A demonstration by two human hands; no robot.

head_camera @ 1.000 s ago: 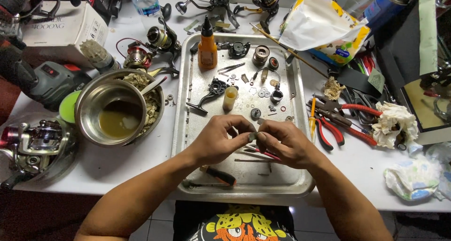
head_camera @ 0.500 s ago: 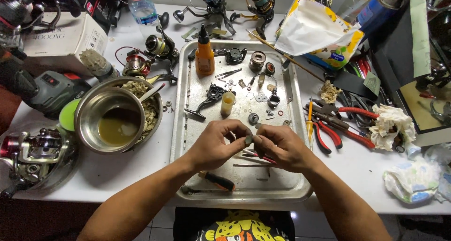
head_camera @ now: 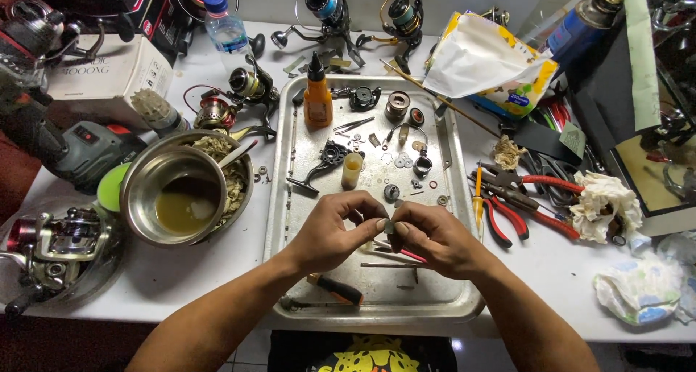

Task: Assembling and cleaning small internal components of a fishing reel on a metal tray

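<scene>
My left hand (head_camera: 335,231) and my right hand (head_camera: 432,237) meet over the near half of a metal tray (head_camera: 278,198). Both pinch one small dark part (head_camera: 389,227) between fingertips; its shape is too small to tell. Under the hands lie thin rods and a red-handled tool (head_camera: 410,254). A screwdriver with an orange and black handle (head_camera: 335,289) lies at the tray's near edge. Farther up the tray are an orange squeeze bottle (head_camera: 317,96), a black reel handle (head_camera: 320,166), a small yellow cylinder (head_camera: 351,170) and several washers and screws.
A steel bowl (head_camera: 183,195) with yellowish liquid stands left of the tray, a fishing reel (head_camera: 59,243) beside it. Red-handled pliers (head_camera: 523,202) and crumpled rags (head_camera: 606,207) lie to the right. Reels, a water bottle (head_camera: 226,35) and boxes crowd the back.
Both hands have stayed together over the tray, fingers shifting slightly on the small part. The camera has tilted, so the table sits lower in view.
</scene>
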